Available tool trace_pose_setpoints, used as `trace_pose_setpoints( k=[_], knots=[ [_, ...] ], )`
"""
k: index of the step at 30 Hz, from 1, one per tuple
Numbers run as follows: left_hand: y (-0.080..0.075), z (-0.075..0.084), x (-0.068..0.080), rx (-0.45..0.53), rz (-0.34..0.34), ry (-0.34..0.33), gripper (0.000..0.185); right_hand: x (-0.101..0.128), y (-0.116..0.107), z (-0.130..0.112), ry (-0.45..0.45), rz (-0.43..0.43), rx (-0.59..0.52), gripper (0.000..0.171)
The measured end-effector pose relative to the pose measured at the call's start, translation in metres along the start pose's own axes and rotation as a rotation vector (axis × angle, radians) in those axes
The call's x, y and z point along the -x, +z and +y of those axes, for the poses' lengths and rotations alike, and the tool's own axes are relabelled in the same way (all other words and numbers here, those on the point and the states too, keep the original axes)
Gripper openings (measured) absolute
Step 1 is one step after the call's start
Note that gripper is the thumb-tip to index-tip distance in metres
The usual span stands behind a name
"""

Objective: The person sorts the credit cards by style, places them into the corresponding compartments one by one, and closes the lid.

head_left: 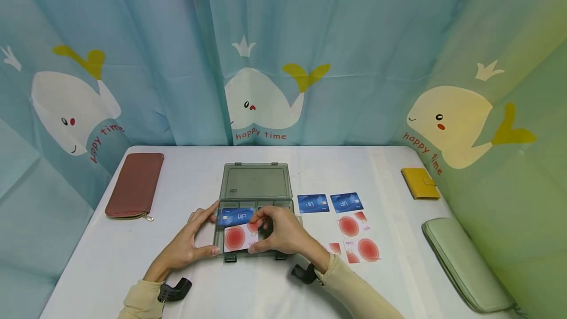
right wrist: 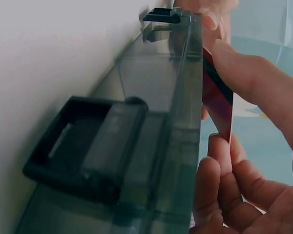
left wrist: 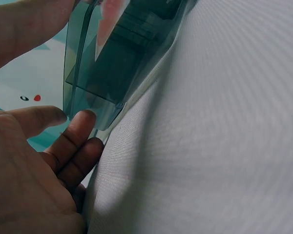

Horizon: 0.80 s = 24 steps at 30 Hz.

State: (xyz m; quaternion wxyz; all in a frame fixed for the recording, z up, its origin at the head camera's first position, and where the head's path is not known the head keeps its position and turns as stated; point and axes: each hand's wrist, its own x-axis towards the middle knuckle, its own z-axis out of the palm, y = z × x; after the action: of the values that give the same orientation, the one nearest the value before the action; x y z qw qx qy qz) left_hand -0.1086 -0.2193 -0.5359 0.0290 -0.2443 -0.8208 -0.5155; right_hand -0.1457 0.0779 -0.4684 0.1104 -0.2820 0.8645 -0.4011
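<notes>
Card (head_left: 234, 239), red-and-white, is pinched by the right hand (head_left: 283, 233) over the open compartment box (head_left: 255, 183) near the back edge of the table (head_left: 354, 171); box is steadied, presumably against sliding, by the left hand (head_left: 189, 244), fingers unclenched.

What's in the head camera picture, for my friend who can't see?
A person's right-hand grip holds a red-and-white card over an open gray case; their left-hand grip touches its left side. Other cards lie to the right.
</notes>
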Motion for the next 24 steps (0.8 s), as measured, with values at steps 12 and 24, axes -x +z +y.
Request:
trace_pose_setpoints(
  k=[12, 24],
  knots=[
    [-0.001, -0.002, 0.000, 0.007, -0.003, 0.000, 0.107, -0.002, 0.007, -0.007, 0.024, 0.011, 0.162, 0.052],
    [0.000, -0.002, 0.000, 0.008, -0.008, -0.016, 0.107, -0.006, 0.010, -0.012, 0.075, -0.009, 0.245, 0.057]
  ],
)
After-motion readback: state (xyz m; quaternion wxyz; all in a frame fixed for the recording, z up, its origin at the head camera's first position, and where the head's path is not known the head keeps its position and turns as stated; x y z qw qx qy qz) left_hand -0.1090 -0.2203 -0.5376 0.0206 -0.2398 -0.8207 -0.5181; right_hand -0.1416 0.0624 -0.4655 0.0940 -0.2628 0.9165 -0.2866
